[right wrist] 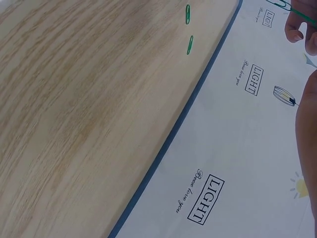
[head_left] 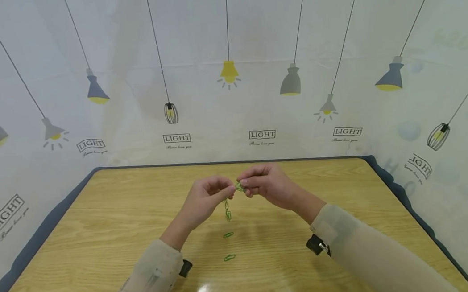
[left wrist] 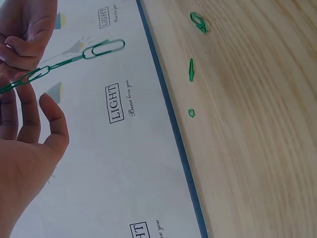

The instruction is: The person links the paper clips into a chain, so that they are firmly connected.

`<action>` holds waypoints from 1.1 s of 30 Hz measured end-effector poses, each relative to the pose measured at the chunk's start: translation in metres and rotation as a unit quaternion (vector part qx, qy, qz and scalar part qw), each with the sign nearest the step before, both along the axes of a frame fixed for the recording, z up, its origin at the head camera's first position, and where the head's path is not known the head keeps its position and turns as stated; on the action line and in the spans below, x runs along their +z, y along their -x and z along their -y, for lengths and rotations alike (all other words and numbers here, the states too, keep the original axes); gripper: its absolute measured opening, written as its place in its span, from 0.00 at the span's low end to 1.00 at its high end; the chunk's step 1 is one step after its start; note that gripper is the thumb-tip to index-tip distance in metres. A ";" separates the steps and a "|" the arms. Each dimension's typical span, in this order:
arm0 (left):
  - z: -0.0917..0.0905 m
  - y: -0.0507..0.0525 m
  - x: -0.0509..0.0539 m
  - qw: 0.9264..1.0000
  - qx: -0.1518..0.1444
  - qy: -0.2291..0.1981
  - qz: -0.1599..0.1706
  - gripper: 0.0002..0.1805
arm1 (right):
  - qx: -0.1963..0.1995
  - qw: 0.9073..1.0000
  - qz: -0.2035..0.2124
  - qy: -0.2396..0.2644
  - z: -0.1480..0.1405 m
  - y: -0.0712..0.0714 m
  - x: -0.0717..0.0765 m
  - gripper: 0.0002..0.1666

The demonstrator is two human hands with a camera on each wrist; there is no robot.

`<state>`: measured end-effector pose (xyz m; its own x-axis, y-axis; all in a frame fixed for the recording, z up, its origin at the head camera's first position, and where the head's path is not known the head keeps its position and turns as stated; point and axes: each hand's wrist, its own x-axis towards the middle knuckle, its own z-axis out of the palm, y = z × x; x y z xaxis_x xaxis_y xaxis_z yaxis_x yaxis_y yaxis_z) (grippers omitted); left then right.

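Both hands meet above the table in the head view, fingertips close together. A short chain of linked green paper clips (left wrist: 104, 48) hangs from my left hand (head_left: 202, 200), which pinches its upper end between thumb and fingers. My right hand (head_left: 272, 186) pinches a green paper clip (head_left: 239, 187) right beside the left fingertips. Whether that clip is hooked into the chain is hidden by the fingers. On the table lie loose green paper clips: one (head_left: 228, 234) below the hands, another (head_left: 229, 257) nearer me, and a third (left wrist: 191, 113) farther off in the left wrist view.
The wood-grain table (head_left: 103, 243) has a dark blue edge (head_left: 235, 161) along its back and sides. Behind it stands a pale wall sheet (head_left: 195, 41) printed with hanging lamps. Black wrist straps (head_left: 315, 244) show under the sleeves.
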<state>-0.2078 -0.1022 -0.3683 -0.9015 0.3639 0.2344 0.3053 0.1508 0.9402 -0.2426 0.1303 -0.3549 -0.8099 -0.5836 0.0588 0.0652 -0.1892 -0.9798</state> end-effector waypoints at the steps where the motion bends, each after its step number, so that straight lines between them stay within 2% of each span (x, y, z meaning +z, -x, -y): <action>1: 0.000 0.000 0.000 1.000 0.001 0.000 0.000 0.13 | 0.001 1.000 0.000 0.000 0.000 0.000 0.000 0.19; 8: 0.004 0.001 -0.003 1.000 0.008 0.006 -0.003 0.11 | 0.013 1.000 -0.010 0.001 0.001 0.001 -0.003 0.18; 17: 0.012 0.002 -0.007 1.000 0.012 0.003 0.014 0.11 | -0.002 1.000 -0.012 -0.007 -0.004 0.000 -0.002 0.18; 24: 0.014 0.001 -0.010 1.000 -0.018 0.011 0.018 0.12 | 0.000 1.000 -0.011 0.005 -0.003 -0.001 -0.001 0.20; 29: 0.009 0.001 -0.009 0.999 -0.036 0.037 -0.003 0.13 | -0.011 1.000 -0.020 0.014 -0.001 -0.002 -0.002 0.20; 33: 0.003 0.002 -0.007 0.998 -0.022 0.052 -0.016 0.13 | -0.015 0.999 -0.034 0.030 0.002 -0.003 -0.005 0.19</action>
<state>-0.2099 -0.1057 -0.3757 -0.8765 0.4275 0.2213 0.3435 0.2336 0.9096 -0.2395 0.1283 -0.3599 -0.8200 -0.5527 0.1490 -0.0077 -0.2495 -0.9683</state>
